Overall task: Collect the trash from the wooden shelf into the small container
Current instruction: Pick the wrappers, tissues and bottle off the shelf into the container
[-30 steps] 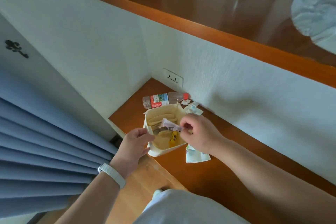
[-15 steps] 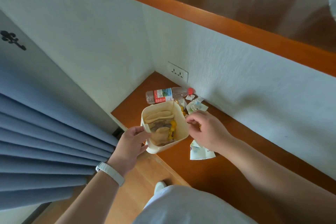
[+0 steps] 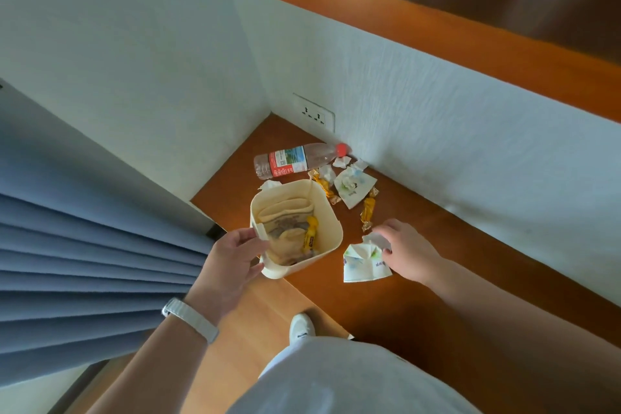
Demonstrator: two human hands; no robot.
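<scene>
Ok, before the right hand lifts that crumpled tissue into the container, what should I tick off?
1. Left hand steadies the cream container by its rim: ok.
2. Container mouth open, room inside: ok.
3. Right hand fingers on the crumpled tissue: ok.
4. Tissue pinched firmly: cannot tell.
5. Path to container free of obstacles: ok.
6. Shelf cleared: not ok; plastic bottle and candy wrapper remain.

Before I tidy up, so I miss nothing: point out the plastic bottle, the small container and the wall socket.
plastic bottle (image 3: 291, 161): head view, on its red and white label.
small container (image 3: 331, 222): head view, on its right wall.
wall socket (image 3: 314, 113): head view, middle of its white faceplate.
</scene>
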